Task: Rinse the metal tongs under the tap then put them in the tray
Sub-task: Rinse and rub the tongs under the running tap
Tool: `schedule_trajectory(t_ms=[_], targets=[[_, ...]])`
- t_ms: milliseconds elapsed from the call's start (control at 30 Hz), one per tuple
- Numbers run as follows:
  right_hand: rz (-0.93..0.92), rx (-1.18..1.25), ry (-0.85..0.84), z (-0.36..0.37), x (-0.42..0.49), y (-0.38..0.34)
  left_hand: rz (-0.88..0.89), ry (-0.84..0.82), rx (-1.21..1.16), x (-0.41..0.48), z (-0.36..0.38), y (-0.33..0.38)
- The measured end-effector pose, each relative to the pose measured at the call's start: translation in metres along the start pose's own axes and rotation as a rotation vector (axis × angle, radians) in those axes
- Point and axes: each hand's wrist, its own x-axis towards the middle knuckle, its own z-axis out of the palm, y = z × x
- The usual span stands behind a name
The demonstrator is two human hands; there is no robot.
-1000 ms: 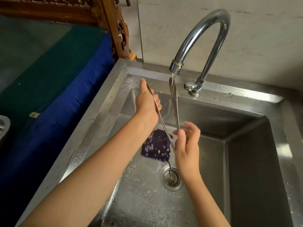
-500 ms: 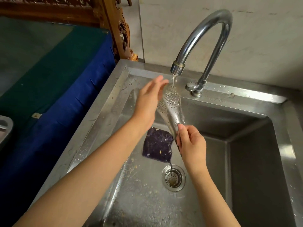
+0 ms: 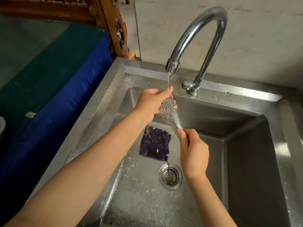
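So I've got the tongs (image 3: 169,113) tilted up under the tap (image 3: 196,30), wide perforated end at the top right where the water (image 3: 169,79) lands. My right hand (image 3: 193,153) is pinched shut around the narrow handle end, lower and nearer to me. My left hand (image 3: 151,104) is wrapped over the holey end from the left, fingers closed on it under the stream. The two hands are apart, one at each end.

I think the trick here is to rub the holes with the left fingers while the water runs down the length, then flip it so the other face gets hit too. Keep it over the sink (image 3: 246,128), above the dark cloth (image 3: 155,143), not the rim. I can't see the tray from here, so that's for later.
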Motion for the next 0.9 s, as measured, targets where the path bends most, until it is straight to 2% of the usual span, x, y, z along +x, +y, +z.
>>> schedule_trajectory(t_ms=[100,300,467,633,800,900], targets=[[-0.003,-0.012,0.016,-0.001,0.005,0.000,-0.039,0.063,0.014,0.008,0.002,-0.001],[0.009,0.032,0.027,-0.001,0.024,-0.003,-0.083,-0.007,-0.111,-0.001,0.013,-0.020],[0.054,0.079,0.025,0.009,0.019,-0.007,-0.099,-0.031,-0.082,0.005,0.011,-0.010],[0.061,0.107,0.055,0.012,0.013,-0.010,-0.089,0.048,-0.261,0.017,0.010,0.010],[0.099,0.150,0.053,0.010,0.027,-0.014,-0.123,-0.073,-0.208,-0.012,0.024,-0.021],[0.075,0.145,0.044,0.010,0.019,-0.016,-0.098,0.027,-0.237,0.009,0.013,0.000]])
